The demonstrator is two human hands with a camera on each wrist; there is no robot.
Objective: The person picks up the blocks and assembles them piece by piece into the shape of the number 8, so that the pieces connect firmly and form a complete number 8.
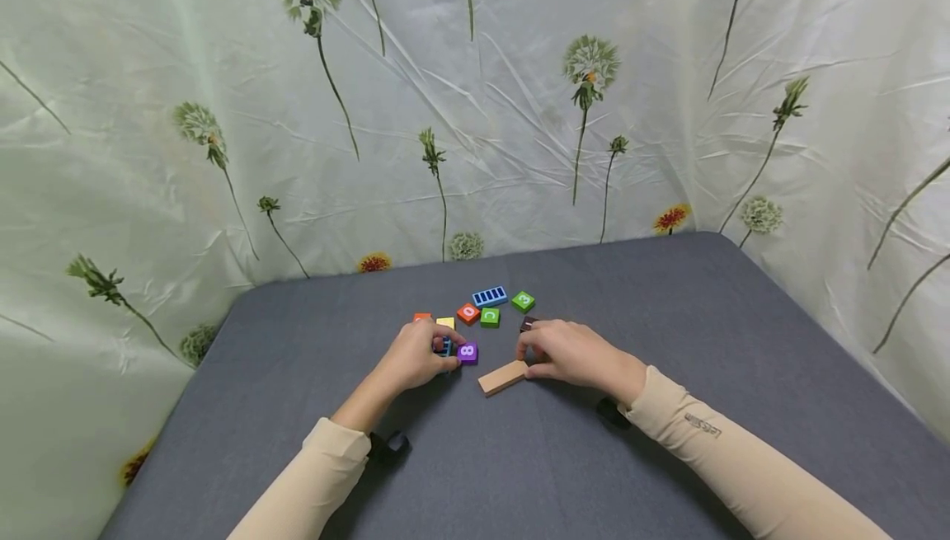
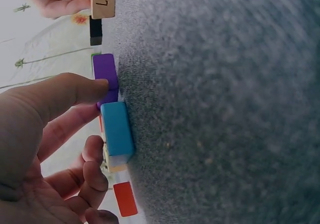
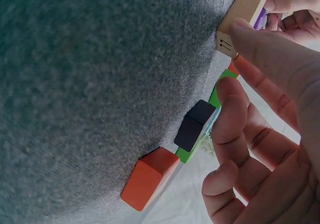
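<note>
My left hand (image 1: 417,354) pinches a purple block (image 1: 467,353) marked 8 between thumb and index finger, low over the table. Close under its other fingers is a blue block (image 2: 118,129), partly hidden in the head view. With thumb and fingertips, my right hand (image 1: 571,353) grips the right end of a plain wooden plank (image 1: 502,378). The plank lies slantwise; a small dark mark shows on its end face (image 3: 226,43) in the right wrist view. Just beyond the right fingers sits a black block (image 3: 194,126), mostly covered in the head view.
Behind the hands are a blue block with dark bars (image 1: 490,297), a red block (image 1: 468,313) marked 0, two green blocks (image 1: 490,317), a yellow block (image 1: 445,322) and an orange block (image 1: 421,316). A floral curtain (image 1: 512,111) borders the grey table (image 1: 505,474).
</note>
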